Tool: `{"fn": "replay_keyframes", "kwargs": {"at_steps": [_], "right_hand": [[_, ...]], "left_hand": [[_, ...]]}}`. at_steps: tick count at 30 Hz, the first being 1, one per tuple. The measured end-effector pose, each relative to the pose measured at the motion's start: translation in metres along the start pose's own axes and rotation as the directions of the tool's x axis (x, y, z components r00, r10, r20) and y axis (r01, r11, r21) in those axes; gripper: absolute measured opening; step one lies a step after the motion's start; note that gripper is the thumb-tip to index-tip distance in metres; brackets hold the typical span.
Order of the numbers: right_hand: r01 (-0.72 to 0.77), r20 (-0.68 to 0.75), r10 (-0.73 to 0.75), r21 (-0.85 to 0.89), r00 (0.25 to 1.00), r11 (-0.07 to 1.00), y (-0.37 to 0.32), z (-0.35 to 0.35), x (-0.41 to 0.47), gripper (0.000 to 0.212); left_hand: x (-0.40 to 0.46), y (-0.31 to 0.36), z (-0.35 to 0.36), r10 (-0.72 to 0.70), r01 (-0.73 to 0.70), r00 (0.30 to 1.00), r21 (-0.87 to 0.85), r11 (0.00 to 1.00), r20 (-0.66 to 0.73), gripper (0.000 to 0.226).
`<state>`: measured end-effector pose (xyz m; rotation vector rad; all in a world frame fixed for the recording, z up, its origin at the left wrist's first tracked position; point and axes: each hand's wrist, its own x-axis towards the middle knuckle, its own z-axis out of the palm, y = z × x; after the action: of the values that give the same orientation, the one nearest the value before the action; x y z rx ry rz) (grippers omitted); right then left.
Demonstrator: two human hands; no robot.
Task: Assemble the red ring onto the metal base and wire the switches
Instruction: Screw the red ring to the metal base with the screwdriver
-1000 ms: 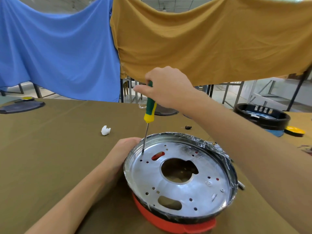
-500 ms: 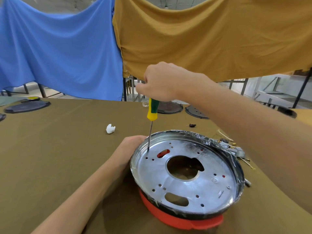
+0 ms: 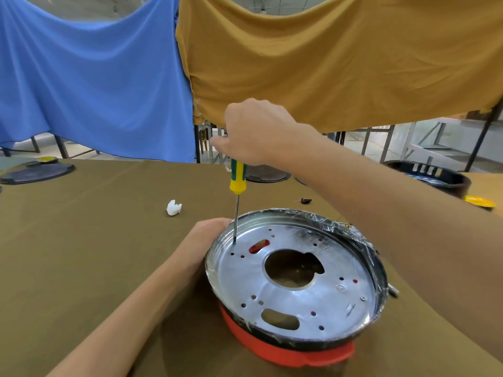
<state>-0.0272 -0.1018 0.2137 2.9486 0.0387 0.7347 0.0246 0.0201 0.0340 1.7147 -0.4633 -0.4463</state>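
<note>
A round metal base (image 3: 296,297) with several holes and a film-wrapped rim sits on the red ring (image 3: 285,352), which shows only below its near edge. My right hand (image 3: 253,131) grips the top of a green and yellow screwdriver (image 3: 237,178). The screwdriver stands upright with its tip at a hole near the base's far left rim. My left hand (image 3: 206,240) rests against the left outer side of the base; its fingers are hidden behind the rim.
A small white piece (image 3: 173,207) lies on the olive tablecloth left of the base. A small black part (image 3: 306,200) lies behind the base. Dark round lids (image 3: 38,172) and a black tub (image 3: 432,178) stand at the table's far edges.
The camera view has shifted a little. The screwdriver stays upright at the same hole, and my right hand keeps its grip on the handle. My left hand stays at the rim.
</note>
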Motion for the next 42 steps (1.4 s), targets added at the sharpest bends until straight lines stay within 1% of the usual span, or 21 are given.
{"fn": "replay_keyframes", "kwargs": {"at_steps": [2,4,6,7,9,12,13,14,17,18,20,23,27,28,30,33,35,36,38,40,42], "right_hand": [[0.022,0.161,-0.050,0.173,0.986,0.985,0.003,-0.006,0.001,0.030],[0.006,0.253,-0.092,0.323,0.963,0.946,0.008,-0.013,-0.002,0.032],[0.007,0.247,-0.133,0.454,0.960,0.891,0.015,-0.016,-0.006,0.023],[0.025,0.210,-0.138,0.464,0.968,0.885,0.018,-0.015,-0.006,0.016],[0.060,0.123,-0.104,0.316,0.987,0.947,0.020,-0.010,-0.003,0.016],[-0.010,-0.019,0.011,0.015,1.000,1.000,0.013,0.000,-0.001,0.041],[-0.021,-0.040,0.021,-0.019,0.999,1.000,0.011,0.002,0.000,0.043],[-0.021,-0.008,0.021,-0.004,1.000,1.000,0.011,0.002,0.001,0.040],[-0.028,0.265,-0.058,0.311,0.962,0.950,0.018,-0.010,-0.001,0.014],[-0.051,0.320,-0.089,0.404,0.943,0.913,0.021,-0.015,-0.003,0.016],[-0.031,0.314,-0.139,0.481,0.939,0.876,0.025,-0.020,-0.007,0.019],[0.088,0.166,-0.149,0.330,0.975,0.940,0.024,-0.015,-0.004,0.022],[0.011,-0.013,-0.011,-0.056,1.000,0.998,0.007,-0.004,-0.001,0.048],[0.006,-0.028,-0.008,-0.087,1.000,0.996,0.004,-0.002,-0.001,0.049],[0.001,0.069,0.000,-0.013,0.998,1.000,0.004,-0.004,0.001,0.043],[-0.032,0.327,-0.051,0.244,0.944,0.969,0.013,-0.017,0.001,0.017],[-0.046,0.380,-0.107,0.373,0.919,0.927,0.016,-0.023,-0.002,0.019],[-0.026,0.350,-0.126,0.399,0.928,0.917,0.018,-0.023,-0.003,0.019],[0.055,0.253,-0.147,0.337,0.956,0.940,0.018,-0.019,-0.003,0.017],[0.073,0.167,-0.106,0.191,0.980,0.979,0.016,-0.014,-0.002,0.025],[0.016,0.043,-0.015,-0.021,0.999,1.000,0.009,-0.007,-0.002,0.039]], "left_hand": [[-0.001,-0.001,-0.001,0.011,-0.011,1.000,0.014,1.000,0.006,0.030],[-0.002,-0.001,-0.001,0.015,-0.015,1.000,-0.001,1.000,0.007,0.031],[-0.002,-0.001,-0.001,0.013,-0.012,1.000,-0.035,0.999,0.005,0.033],[-0.003,-0.001,0.000,0.012,-0.012,1.000,-0.046,0.999,0.008,0.033],[-0.003,0.000,0.000,0.015,-0.015,1.000,-0.049,0.999,0.004,0.033],[-0.004,0.001,0.001,0.014,-0.014,1.000,-0.044,0.999,-0.002,0.033],[-0.005,0.001,0.001,0.011,-0.011,1.000,-0.042,0.999,-0.002,0.033],[-0.005,0.001,0.000,0.008,-0.008,1.000,-0.035,0.999,-0.002,0.033],[-0.006,0.002,0.000,-0.002,0.002,1.000,-0.027,1.000,-0.001,0.032],[-0.006,0.002,0.000,-0.003,0.003,1.000,-0.026,1.000,-0.001,0.033],[-0.006,0.003,0.000,-0.008,0.008,1.000,-0.029,1.000,-0.004,0.034],[-0.007,0.002,0.001,-0.018,0.018,1.000,-0.035,0.999,-0.012,0.036],[-0.009,0.005,0.001,-0.026,0.026,1.000,-0.010,1.000,-0.018,0.036],[-0.009,0.006,0.002,-0.031,0.031,0.999,0.002,1.000,-0.023,0.036],[-0.010,0.008,0.002,-0.040,0.041,0.999,0.030,0.999,-0.034,0.035],[-0.012,0.008,0.003,-0.026,0.027,0.999,0.036,0.999,-0.025,0.032],[-0.014,0.009,0.003,-0.027,0.028,0.999,0.028,0.999,-0.021,0.033],[-0.014,0.009,0.003,-0.022,0.022,1.000,0.010,1.000,-0.013,0.033],[-0.017,0.009,0.003,-0.009,0.009,1.000,-0.028,1.000,0.000,0.034],[-0.018,0.010,0.003,-0.002,0.001,1.000,-0.039,0.999,-0.001,0.034],[-0.020,0.012,0.003,0.002,-0.002,1.000,-0.040,0.999,-0.009,0.034]]}}
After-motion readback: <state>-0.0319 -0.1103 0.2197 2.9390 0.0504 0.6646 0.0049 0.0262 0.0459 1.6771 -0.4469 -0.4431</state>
